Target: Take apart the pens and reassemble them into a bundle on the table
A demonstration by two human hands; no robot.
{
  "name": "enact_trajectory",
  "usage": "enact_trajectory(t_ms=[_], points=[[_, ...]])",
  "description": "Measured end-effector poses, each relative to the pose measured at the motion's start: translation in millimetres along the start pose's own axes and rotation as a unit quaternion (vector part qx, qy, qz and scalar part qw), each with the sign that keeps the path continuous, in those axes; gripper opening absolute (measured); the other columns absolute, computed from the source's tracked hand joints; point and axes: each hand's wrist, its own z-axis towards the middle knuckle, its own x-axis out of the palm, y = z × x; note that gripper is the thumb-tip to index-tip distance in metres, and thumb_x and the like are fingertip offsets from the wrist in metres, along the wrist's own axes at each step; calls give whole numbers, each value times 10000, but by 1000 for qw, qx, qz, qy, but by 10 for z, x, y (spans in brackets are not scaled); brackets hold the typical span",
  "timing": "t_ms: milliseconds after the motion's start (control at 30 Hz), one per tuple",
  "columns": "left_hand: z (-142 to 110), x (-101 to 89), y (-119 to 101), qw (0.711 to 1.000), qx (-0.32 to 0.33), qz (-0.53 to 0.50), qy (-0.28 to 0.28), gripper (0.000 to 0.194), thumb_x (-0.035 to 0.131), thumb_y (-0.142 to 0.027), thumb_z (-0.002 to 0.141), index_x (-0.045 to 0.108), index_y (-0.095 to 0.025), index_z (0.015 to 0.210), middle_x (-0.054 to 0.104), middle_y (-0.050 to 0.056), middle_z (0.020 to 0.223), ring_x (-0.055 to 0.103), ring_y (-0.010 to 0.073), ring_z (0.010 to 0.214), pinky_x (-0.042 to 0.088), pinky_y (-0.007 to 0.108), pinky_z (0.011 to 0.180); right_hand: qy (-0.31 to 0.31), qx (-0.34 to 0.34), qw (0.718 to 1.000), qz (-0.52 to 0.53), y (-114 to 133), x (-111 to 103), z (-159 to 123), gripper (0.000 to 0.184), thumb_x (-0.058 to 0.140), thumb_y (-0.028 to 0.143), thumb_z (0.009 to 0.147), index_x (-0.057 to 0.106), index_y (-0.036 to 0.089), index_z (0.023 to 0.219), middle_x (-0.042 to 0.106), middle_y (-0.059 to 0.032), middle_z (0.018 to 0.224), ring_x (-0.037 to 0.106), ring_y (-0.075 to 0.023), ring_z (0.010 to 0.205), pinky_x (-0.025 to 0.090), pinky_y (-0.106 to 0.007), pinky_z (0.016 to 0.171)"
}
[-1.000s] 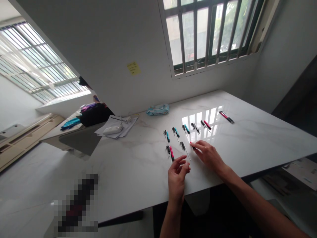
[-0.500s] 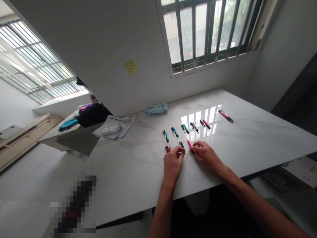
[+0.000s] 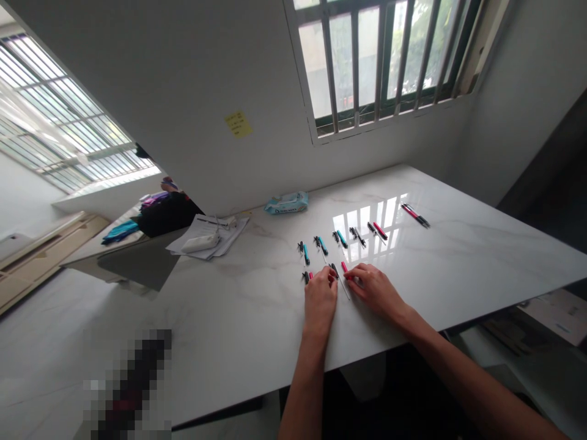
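My left hand (image 3: pixel 320 296) rests low over the table with its fingers pinched together at a black pen part (image 3: pixel 334 267). A thin white refill (image 3: pixel 343 288) lies just right of those fingers, between my two hands. My right hand (image 3: pixel 376 288) is closed with thumb and fingertips on a pink pen barrel (image 3: pixel 344 267), whose lower end the fingers hide. Partly covered by my left hand, another black pen part (image 3: pixel 306 277) and a pink piece lie to its left.
Beyond my hands is a row of taken-apart pens, among them a teal barrel (image 3: pixel 306 254) and a red barrel (image 3: pixel 380 230). Assembled pens (image 3: pixel 415 215) lie farther right. A blue wipes pack (image 3: pixel 287 203) and papers (image 3: pixel 224 241) lie near the wall.
My left fingers have shifted slightly away from me, from beside the white refill up to the black pen part. My right hand stays at the pink barrel. The view has moved slightly.
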Motion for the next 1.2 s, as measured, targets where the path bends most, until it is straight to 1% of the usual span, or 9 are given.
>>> enact_trajectory(t_ms=[267,400,600,800,900,967,1067,1133,1200], points=[[12,-10,15,999,6,32,-16,220,661,-126,907,703,-231,1095,756,71,976,708,225,904,486,313,827,9,11,1000,-4,108,40,15,233,602,197,974,755,224,1148,727,-91,1051,677,-231,955,519,-342,859],[18,-13,12,999,-4,38,-14,228,674,-139,909,710,-236,1113,764,66,945,710,229,893,485,314,822,3,18,1000,2,121,55,12,272,602,190,964,732,225,1201,734,-86,1052,676,-231,958,517,-349,871],[30,0,-5,999,-8,37,-13,250,656,-130,921,724,-243,1133,781,73,932,719,244,914,482,320,827,-4,26,1000,8,155,71,24,259,600,181,954,741,231,1166,740,-75,1020,681,-235,971,511,-344,869],[-46,-21,40,999,3,-16,-29,258,644,-139,912,731,-240,1133,770,62,970,700,230,850,495,344,838,1,19,999,30,149,57,29,244,610,175,947,748,228,1141,745,-69,1010,683,-220,952,520,-339,875],[-179,-139,-110,993,22,-92,-64,255,610,-161,924,750,-248,1118,760,56,1007,673,208,813,502,347,845,-1,17,999,37,149,51,19,239,611,184,948,751,233,1135,749,-65,1007,687,-218,948,525,-339,866],[-312,-303,-324,977,44,-206,-46,312,563,-124,913,770,-256,1104,760,53,1038,676,200,840,509,325,819,7,14,999,43,129,13,33,226,619,201,947,757,233,1123,755,-63,1013,695,-215,930,531,-334,837],[-561,-645,-731,915,63,-398,9,272,584,-140,897,800,-232,1035,751,66,937,684,215,856,530,322,812,10,14,999,39,-11,-145,144,230,644,247,936,761,231,1133,772,-61,1022,714,-207,866,541,-326,781],[-765,-838,-936,875,77,-476,42,233,597,-167,908,813,-223,972,728,65,840,654,199,771,535,317,759,-32,16,999,3,-217,-326,289,246,634,279,943,769,243,1145,782,-55,1004,722,-213,861,547,-341,798],[-1032,-893,-981,838,101,-531,77,215,619,-231,928,817,-208,1009,711,72,815,649,198,746,538,312,706,-69,31,996,-35,-514,-551,466,259,655,310,919,782,234,1132,793,-56,962,727,-219,812,553,-339,764]])
